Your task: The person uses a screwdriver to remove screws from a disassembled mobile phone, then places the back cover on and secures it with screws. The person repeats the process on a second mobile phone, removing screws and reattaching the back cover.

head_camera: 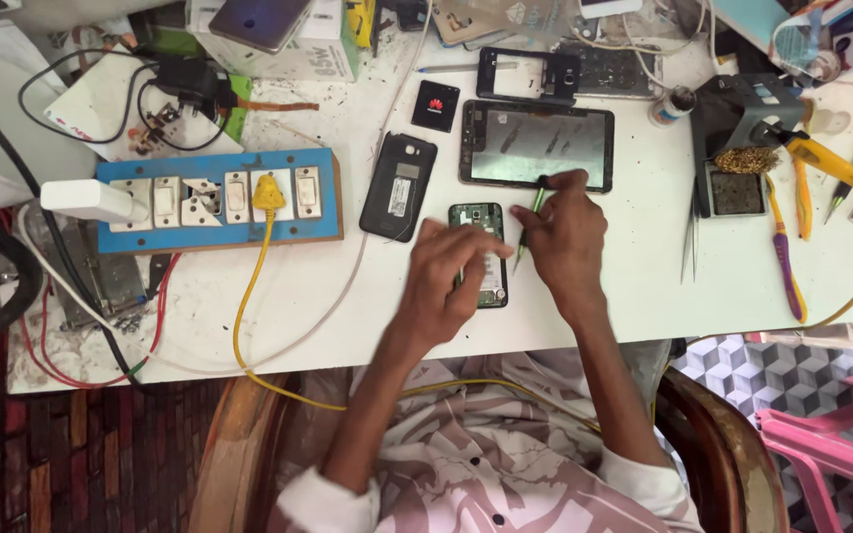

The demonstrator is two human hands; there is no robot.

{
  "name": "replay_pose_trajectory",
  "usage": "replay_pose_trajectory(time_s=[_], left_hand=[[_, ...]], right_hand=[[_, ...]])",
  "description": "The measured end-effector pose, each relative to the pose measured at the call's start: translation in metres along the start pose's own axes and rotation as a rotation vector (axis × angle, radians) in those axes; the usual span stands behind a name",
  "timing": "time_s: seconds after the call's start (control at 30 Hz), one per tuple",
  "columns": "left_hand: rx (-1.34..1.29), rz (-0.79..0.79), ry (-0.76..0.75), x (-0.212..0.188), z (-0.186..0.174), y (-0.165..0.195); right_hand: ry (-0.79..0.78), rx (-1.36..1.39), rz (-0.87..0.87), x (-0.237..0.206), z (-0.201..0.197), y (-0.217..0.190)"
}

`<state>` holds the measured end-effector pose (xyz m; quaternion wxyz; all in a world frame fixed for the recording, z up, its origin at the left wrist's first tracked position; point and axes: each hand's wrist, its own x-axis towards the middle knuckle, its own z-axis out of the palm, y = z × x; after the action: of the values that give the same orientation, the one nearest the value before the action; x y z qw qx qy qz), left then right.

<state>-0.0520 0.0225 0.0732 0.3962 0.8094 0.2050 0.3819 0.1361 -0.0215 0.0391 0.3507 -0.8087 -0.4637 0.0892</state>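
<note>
An opened phone (481, 219) with its circuit board showing lies on the white table (644, 286) in front of me. My left hand (446, 281) rests on its lower part and steadies it. My right hand (560, 232) grips a slim green-handled tool (533, 212) whose tip points down beside the phone's right edge. Just behind my right hand lies a tablet-sized screen panel (535, 145), face up.
A black phone back cover (398, 187) and a black battery (435, 106) lie to the left. A blue switchboard (214, 202) with a yellow plug sits further left. A soldering stand (737, 148), tweezers (690, 242) and screwdrivers (787, 262) occupy the right side.
</note>
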Motion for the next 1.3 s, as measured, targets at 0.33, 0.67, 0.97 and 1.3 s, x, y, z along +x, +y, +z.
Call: replay_pose_trajectory(time_s=[0.33,0.67,0.97,1.3], left_hand=[[0.457,0.042,-0.280,-0.027,-0.005,-0.006],[0.401,0.046,-0.161,-0.020,0.021,-0.015],[0.374,0.105,-0.160,-0.009,0.029,-0.031],[0.431,0.146,-0.061,-0.010,0.050,-0.029]], right_hand=[[-0.177,0.600,0.253,-0.005,-0.036,0.057],[0.063,1.427,0.610,-0.047,-0.053,0.055],[0.307,0.943,0.379,-0.085,-0.022,0.014],[0.418,0.790,0.069,-0.080,-0.002,0.025]])
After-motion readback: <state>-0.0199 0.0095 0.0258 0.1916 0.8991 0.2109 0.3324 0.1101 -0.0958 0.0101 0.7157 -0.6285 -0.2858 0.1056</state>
